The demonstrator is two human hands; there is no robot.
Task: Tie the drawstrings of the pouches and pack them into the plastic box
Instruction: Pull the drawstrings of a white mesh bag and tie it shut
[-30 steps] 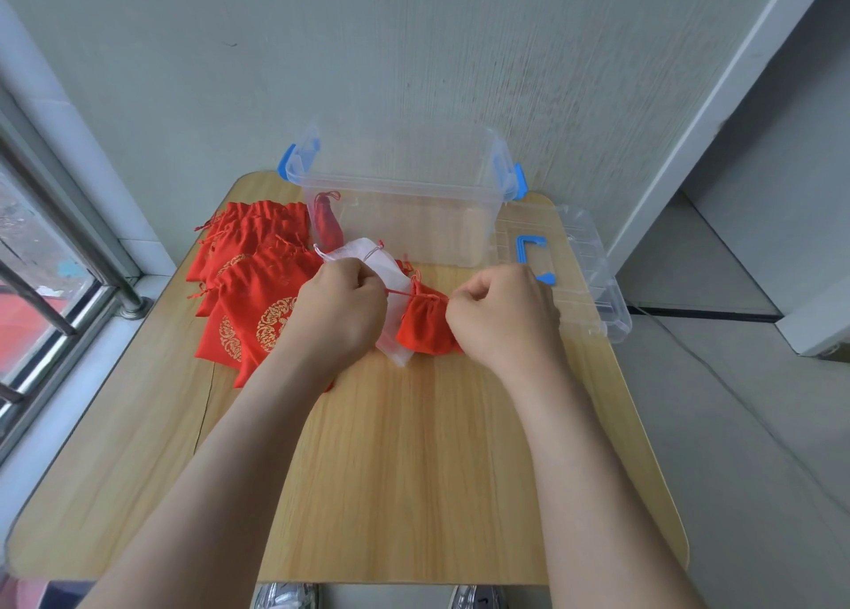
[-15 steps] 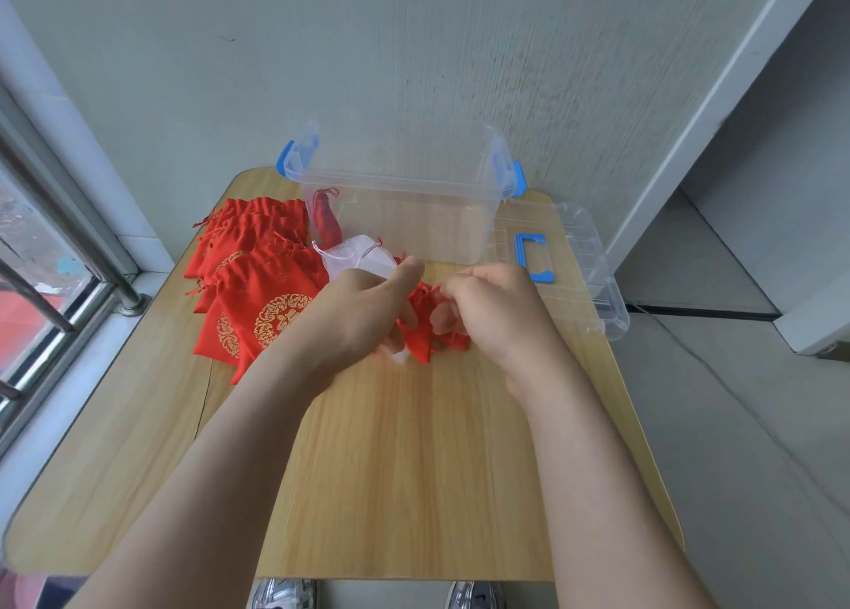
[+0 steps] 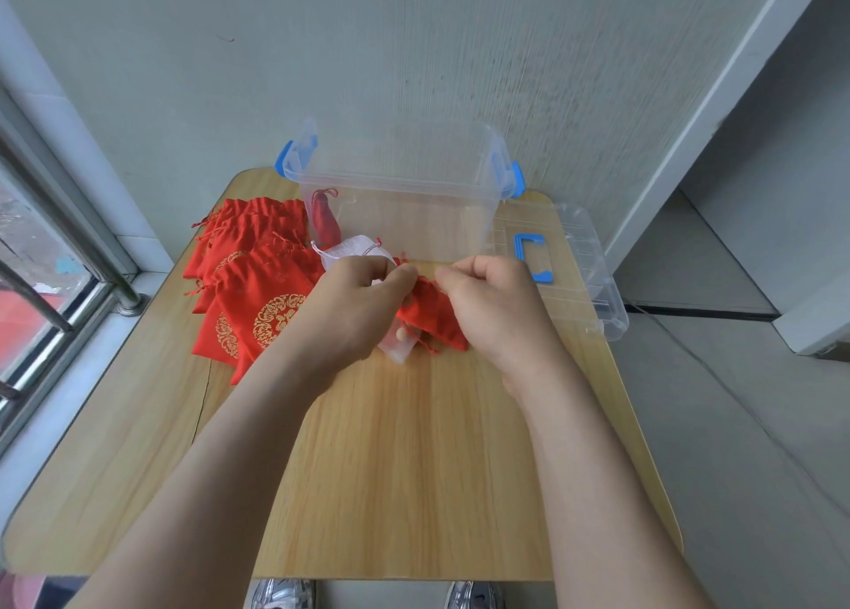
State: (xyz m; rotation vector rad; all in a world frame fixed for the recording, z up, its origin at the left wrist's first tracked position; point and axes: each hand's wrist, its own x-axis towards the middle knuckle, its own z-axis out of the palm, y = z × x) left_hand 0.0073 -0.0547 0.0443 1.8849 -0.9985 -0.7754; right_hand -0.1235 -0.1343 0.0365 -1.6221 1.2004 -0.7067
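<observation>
Head view: a small red pouch (image 3: 432, 312) is pinched at its mouth by left hand (image 3: 356, 305) and right hand (image 3: 494, 305) fingers, above the tabletop (image 3: 414, 470).

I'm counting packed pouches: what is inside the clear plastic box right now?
One red pouch stands at the left end of the plastic box, seen through its clear wall. No other shows. The white pouch in front covers part of the near bottom edge.
</observation>
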